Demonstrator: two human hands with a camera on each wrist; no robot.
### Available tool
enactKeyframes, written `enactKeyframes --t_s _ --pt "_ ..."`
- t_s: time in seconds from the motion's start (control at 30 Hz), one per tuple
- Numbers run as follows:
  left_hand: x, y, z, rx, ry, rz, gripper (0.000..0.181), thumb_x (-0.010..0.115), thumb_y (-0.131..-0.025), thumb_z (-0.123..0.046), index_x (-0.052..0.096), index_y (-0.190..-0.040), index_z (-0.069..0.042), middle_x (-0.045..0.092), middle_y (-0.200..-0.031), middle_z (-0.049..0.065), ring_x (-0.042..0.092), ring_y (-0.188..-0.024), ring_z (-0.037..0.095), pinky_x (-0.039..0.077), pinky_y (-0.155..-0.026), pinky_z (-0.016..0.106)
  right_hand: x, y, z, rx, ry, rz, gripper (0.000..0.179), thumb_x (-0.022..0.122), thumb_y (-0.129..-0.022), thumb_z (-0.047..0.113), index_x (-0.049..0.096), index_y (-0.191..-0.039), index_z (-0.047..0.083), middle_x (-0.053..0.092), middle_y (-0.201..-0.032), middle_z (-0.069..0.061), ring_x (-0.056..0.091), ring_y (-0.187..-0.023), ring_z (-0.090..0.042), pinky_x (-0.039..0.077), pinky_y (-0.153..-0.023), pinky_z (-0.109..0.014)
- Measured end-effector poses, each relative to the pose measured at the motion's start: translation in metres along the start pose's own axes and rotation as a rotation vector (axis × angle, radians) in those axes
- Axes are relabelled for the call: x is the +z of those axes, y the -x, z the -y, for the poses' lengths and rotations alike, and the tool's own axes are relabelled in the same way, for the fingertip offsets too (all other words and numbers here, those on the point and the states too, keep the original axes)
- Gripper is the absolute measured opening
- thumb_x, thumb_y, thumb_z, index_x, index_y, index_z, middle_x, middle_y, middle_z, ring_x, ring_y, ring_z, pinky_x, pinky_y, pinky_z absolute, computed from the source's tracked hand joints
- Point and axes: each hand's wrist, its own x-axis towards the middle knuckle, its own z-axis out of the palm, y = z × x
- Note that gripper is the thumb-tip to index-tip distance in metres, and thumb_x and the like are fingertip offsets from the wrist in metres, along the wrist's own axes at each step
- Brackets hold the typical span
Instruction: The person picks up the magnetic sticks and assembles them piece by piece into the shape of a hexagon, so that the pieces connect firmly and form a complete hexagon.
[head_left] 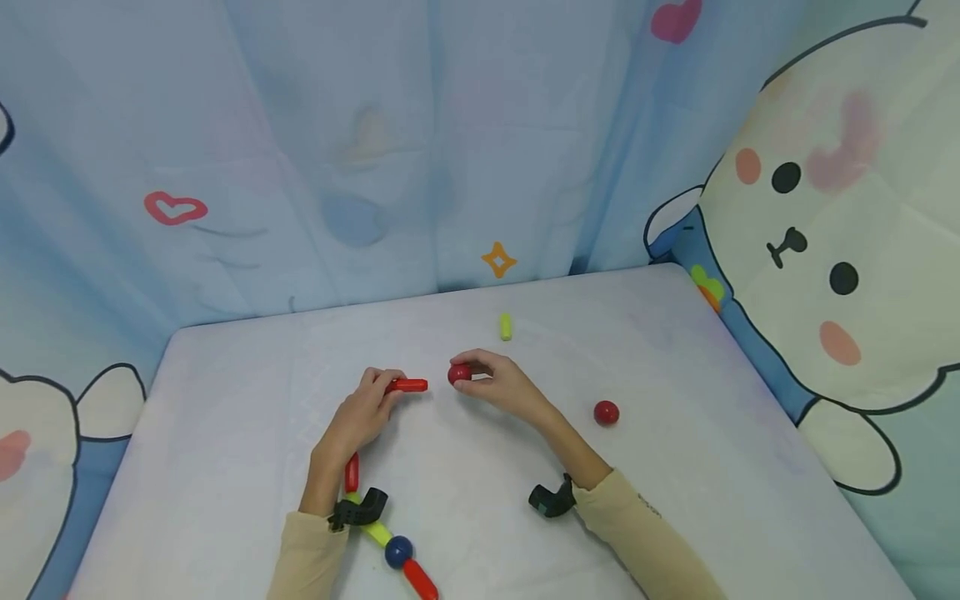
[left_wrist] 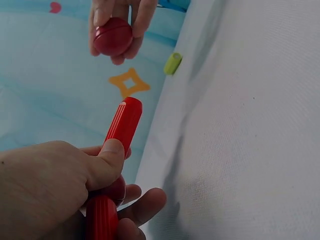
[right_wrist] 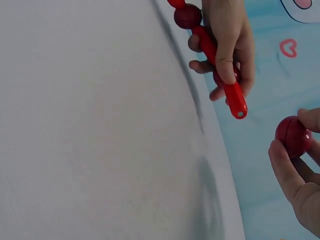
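My left hand (head_left: 363, 408) grips a chain of red rods and dark red balls, its thumb on the end red rod (left_wrist: 124, 120). That rod's free tip points toward my right hand (head_left: 502, 385), which pinches a dark red ball (right_wrist: 293, 136) between thumb and fingers. A gap separates ball and rod tip. In the right wrist view, another dark red ball (right_wrist: 188, 16) joins the rods farther along the chain. Below the left forearm in the head view show a red rod (head_left: 352, 473), a yellow-green rod (head_left: 377, 533), a blue ball (head_left: 399, 552) and another red rod (head_left: 420, 579); the arm hides part of this row.
On the white table (head_left: 262, 375), a loose red ball (head_left: 607, 412) lies right of my right hand. A short yellow-green rod (head_left: 506, 327) lies toward the back edge. Behind the table hangs a light blue printed curtain (head_left: 360, 150).
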Motion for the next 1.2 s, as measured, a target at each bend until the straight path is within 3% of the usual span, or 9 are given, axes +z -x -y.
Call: enactKeyframes --t_s 0.3,0.6,1.2 --pt "-0.001 -0.001 -0.001 0.010 -0.002 0.006 0.030 0.053 -0.100 -0.026 0.054 -0.129 -0.019 0.051 -0.121 0.009 0.055 -0.079 0.020 0.043 -0.067 0.031 0.017 -0.004 -0.006 0.042 -0.025 0.011 0.041 0.069 -0.089 0.008 0.058 -0.127 0.006 0.061 -0.127 -0.012 0.061 -0.116 -0.029 0.054 -0.094 -0.037" --pt "-0.001 -0.001 -0.002 -0.003 0.016 0.022 0.035 0.055 -0.099 -0.025 0.052 -0.134 -0.019 0.050 -0.125 0.010 0.056 -0.086 0.022 0.045 -0.070 0.030 0.021 -0.006 -0.014 0.056 -0.041 0.034 0.040 0.069 -0.089 0.011 0.057 -0.127 0.007 0.059 -0.128 -0.014 0.060 -0.117 -0.031 0.053 -0.096 -0.039" --pt "-0.002 0.001 -0.003 0.023 0.037 0.019 0.030 0.051 -0.101 -0.027 0.054 -0.129 -0.019 0.051 -0.120 0.010 0.052 -0.075 0.018 0.041 -0.066 0.028 0.023 -0.005 -0.011 0.057 -0.097 0.085 0.043 0.063 -0.093 0.011 0.050 -0.134 0.001 0.055 -0.134 -0.018 0.058 -0.122 -0.034 0.051 -0.099 -0.040"
